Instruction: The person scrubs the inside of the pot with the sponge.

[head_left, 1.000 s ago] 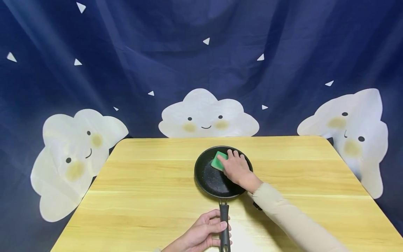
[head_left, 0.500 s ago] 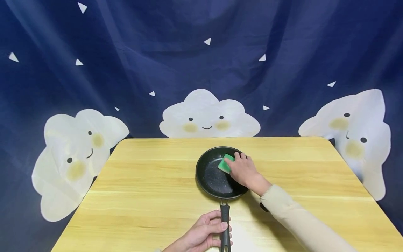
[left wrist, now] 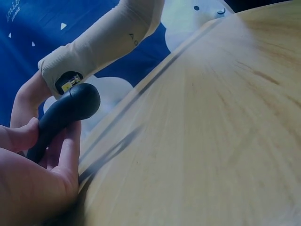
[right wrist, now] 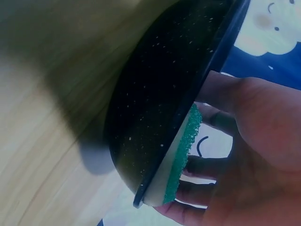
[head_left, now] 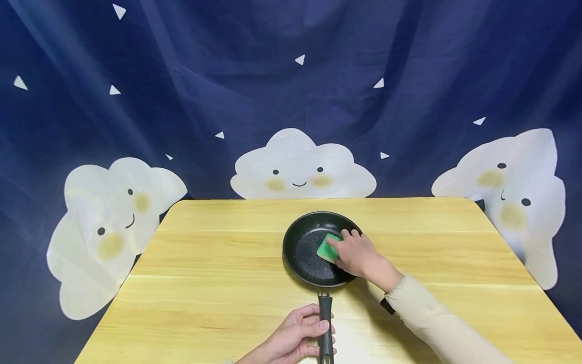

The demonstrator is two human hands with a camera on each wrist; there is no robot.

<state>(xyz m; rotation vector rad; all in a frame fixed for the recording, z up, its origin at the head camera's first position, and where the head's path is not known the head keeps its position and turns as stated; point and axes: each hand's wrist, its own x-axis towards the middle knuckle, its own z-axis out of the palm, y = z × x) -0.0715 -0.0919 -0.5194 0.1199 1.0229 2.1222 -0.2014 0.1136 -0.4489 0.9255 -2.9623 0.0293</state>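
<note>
A black speckled frying pan (head_left: 302, 258) has its handle (head_left: 325, 309) pointing toward me in the head view. My left hand (head_left: 295, 334) grips that handle, thumb on top and fingers behind it; the handle's rounded end (left wrist: 84, 101) shows in the left wrist view. Inside the pan, right of its middle, my right hand (head_left: 359, 255) holds a sponge (head_left: 328, 248) with a green scouring side and a pale side. From the right wrist view, the fingers lie along the green face (right wrist: 181, 155), and the pale layer is toward the pan. The rim partly hides the sponge there.
Pan and hands are over a light wooden table (head_left: 204, 263). A dark blue curtain (head_left: 254, 86) with white clouds and triangles hangs behind it. The right sleeve (head_left: 436, 318) crosses above the table, with a black device (head_left: 388, 306) at the wrist.
My right hand has moved the sponge to the right across the pan, then nearer to me. The left hand keeps its grip on the handle, and the pan is nearly still.
</note>
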